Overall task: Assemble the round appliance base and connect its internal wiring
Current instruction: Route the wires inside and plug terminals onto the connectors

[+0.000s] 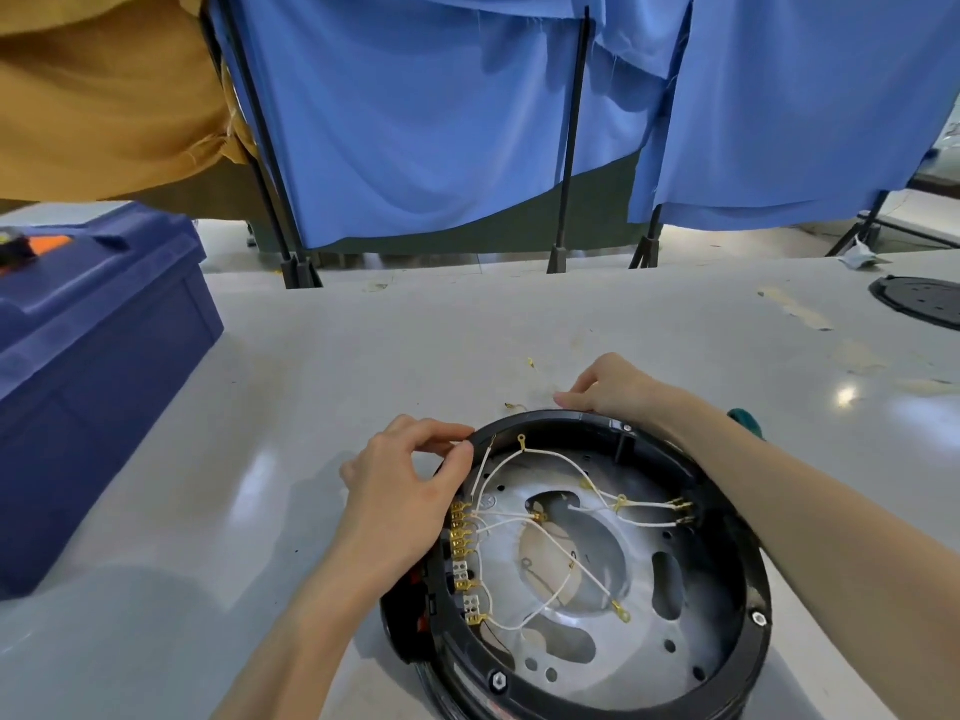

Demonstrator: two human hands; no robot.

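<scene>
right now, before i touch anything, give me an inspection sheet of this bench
surface: pale grey table, glossy, with scuffs and tape marks.
job's things: round appliance base open side up, metal plate inside; black disc lying apart at the far right.
clutter: wire scraps beyond the base; green object mostly hidden by an arm; blue crate at left.
grippers: left hand pinches at the base's left rim; right hand grips its far rim.
cables: white wires run from a row of brass terminals; one ring terminal lies loose on the plate.
surroundings: blue cloth on black stands, ochre cloth at left.
</scene>
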